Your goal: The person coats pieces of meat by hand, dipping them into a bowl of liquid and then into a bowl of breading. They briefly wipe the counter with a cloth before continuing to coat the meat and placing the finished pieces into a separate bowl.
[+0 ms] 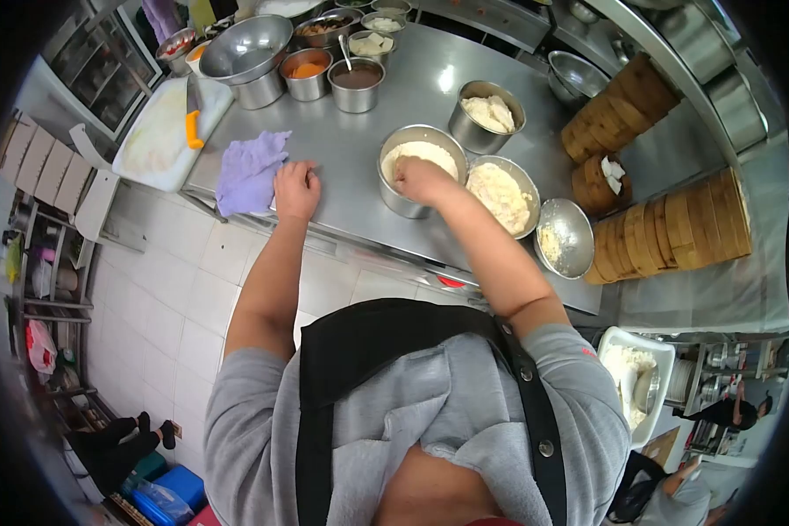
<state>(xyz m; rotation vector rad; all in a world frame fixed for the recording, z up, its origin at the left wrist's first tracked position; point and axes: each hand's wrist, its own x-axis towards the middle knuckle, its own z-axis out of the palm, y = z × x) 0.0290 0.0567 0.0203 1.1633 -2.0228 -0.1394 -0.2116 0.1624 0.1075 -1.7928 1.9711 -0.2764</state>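
My right hand [421,180] reaches into a round steel pot [405,207] that holds a pale, crumbly food [425,152]. Its fingers are curled in at the surface, and whatever they may hold is hidden. My left hand [297,188] rests at the counter's front edge, fingers curled loosely with nothing seen in them. Just left of it lies a crumpled purple cloth [250,174]. Against the pot's right side stands a steel bowl of pale, lumpy food [500,195]. Behind is another steel pot with pale chunks [489,114].
A steel bowl [574,237] with crumbs sits near stacked bamboo steamers [675,232]. On the left, an orange-handled knife [193,123] lies on a white cutting board [153,145]. Steel containers [357,86] line the back. A white tub [662,386] stands at right; other people are beyond.
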